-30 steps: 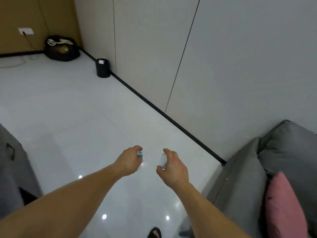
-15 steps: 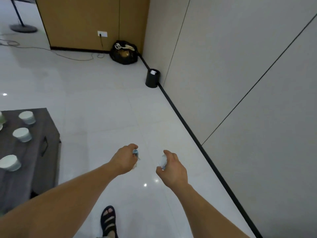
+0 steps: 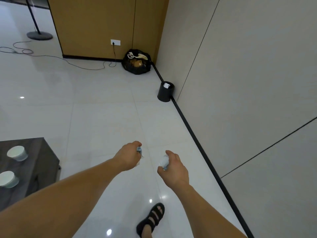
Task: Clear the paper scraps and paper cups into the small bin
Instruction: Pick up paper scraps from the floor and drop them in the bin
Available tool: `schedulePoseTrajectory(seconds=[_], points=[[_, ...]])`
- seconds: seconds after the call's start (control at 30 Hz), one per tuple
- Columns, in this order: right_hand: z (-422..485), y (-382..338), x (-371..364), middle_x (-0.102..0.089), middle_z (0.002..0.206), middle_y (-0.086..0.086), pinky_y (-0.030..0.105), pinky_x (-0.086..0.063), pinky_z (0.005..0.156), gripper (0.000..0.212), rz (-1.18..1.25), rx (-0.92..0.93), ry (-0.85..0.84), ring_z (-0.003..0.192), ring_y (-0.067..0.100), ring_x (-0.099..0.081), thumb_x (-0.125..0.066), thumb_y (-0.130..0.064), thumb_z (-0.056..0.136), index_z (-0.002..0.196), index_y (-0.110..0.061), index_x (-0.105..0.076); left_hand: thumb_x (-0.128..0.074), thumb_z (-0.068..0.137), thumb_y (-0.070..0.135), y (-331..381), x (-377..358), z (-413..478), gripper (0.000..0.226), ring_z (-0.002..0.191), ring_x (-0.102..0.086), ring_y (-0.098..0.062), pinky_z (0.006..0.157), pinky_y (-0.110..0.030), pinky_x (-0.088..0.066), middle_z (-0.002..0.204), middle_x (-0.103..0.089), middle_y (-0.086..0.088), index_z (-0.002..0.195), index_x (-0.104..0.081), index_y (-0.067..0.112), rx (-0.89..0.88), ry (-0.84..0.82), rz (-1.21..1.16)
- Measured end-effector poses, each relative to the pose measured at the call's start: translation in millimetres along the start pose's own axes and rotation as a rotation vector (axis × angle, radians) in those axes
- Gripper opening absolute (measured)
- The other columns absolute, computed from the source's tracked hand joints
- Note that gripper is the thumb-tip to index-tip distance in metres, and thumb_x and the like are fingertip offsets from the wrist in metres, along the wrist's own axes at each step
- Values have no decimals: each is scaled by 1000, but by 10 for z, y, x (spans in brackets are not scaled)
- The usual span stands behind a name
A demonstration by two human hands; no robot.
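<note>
My left hand point(image 3: 129, 154) grips a crumpled pale blue paper scrap point(image 3: 139, 149) that pokes out between the fingers. My right hand point(image 3: 173, 167) holds a crumpled white paper ball point(image 3: 163, 161). Both hands are held out over the white tiled floor. The small black bin point(image 3: 165, 91) stands far ahead against the wall's black skirting, with something white inside it. Two pale paper cups point(image 3: 17, 152) point(image 3: 7, 178) stand upside down on the dark low table point(image 3: 42, 160) at the left.
A full black rubbish bag point(image 3: 136, 62) sits in the corner beyond the bin. A cable point(image 3: 72, 63) trails over the floor to a wall socket, and a lamp stand base point(image 3: 39, 35) is at the far left. My sandalled foot point(image 3: 151, 219) is below.
The view has swung left and moved forward: the sofa has left the frame, the table with cups has come in, and the bin sits nearer. Both hands keep their hold on the paper.
</note>
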State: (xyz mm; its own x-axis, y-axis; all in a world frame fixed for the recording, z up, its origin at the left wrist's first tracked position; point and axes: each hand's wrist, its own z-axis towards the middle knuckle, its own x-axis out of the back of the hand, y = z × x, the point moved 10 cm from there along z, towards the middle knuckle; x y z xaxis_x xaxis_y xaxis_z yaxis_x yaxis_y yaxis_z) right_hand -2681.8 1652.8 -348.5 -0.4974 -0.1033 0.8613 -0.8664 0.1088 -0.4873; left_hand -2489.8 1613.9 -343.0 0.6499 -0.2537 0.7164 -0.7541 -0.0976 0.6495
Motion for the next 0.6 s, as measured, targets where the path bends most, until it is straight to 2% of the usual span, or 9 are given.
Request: schedulePoseTrajectory(seconds=[0.17,0.4,0.6], points=[[1294,-112,119,-40,144,-8,29,-49,84,69,8,67,0,112,16,-57,-60,-38,85,146,-29,-30,-40,97,15,160,317,1095,42,93,-49,-14,72,-19,-40,128,-56,-7,138,-44,15,21,48,-18],[2933,-404,492,-39,144,-9,31,-48,86,67,-40,178,-31,112,17,-56,-59,-38,85,145,-31,-30,-41,97,15,475,852,2452,42,113,-55,-26,90,-30,-47,130,-56,-10,139,-44,14,73,133,-33],[4082,-575,468,-39,144,-11,31,-49,88,67,-74,183,-74,113,15,-56,-60,-41,85,144,-33,-29,-41,97,15,406,1076,3527,41,113,-55,-24,87,-26,-45,130,-56,-10,138,-45,13,102,110,-49]])
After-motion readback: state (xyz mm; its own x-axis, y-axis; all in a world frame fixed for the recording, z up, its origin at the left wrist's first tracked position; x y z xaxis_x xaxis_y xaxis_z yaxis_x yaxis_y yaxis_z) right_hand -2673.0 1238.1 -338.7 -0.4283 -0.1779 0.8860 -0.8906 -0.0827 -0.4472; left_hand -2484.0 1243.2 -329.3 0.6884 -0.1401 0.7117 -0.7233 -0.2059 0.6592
